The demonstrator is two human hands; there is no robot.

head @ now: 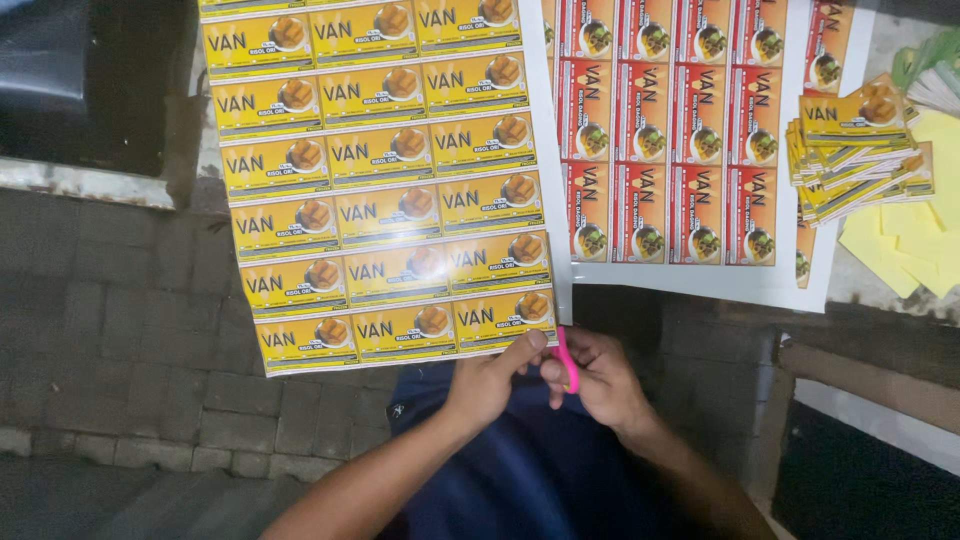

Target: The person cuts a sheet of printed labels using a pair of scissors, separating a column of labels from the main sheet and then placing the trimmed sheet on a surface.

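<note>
The left hand point(492, 378) pinches one yellow label sheet point(375, 180) (three columns) — the right hand point(600, 385) grips one pink scissors point(566, 362).

Both forearms are bare to past the elbow, with no watch, ring or glove showing on the left hand point(485, 385) or right hand point(600, 385); dark navy trousers point(520, 470) cover the lap, bearing a small pale mark

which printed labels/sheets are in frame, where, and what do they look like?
Yellow label sheet: centre-left, grid of yellow rectangles with orange food pictures; left hand pinches its lower right corner.
Red label sheet: top right, white-bordered grid of red upright rectangles.
Cut yellow labels: fanned pile, far right.
Right hand: holds pink scissors.
</note>
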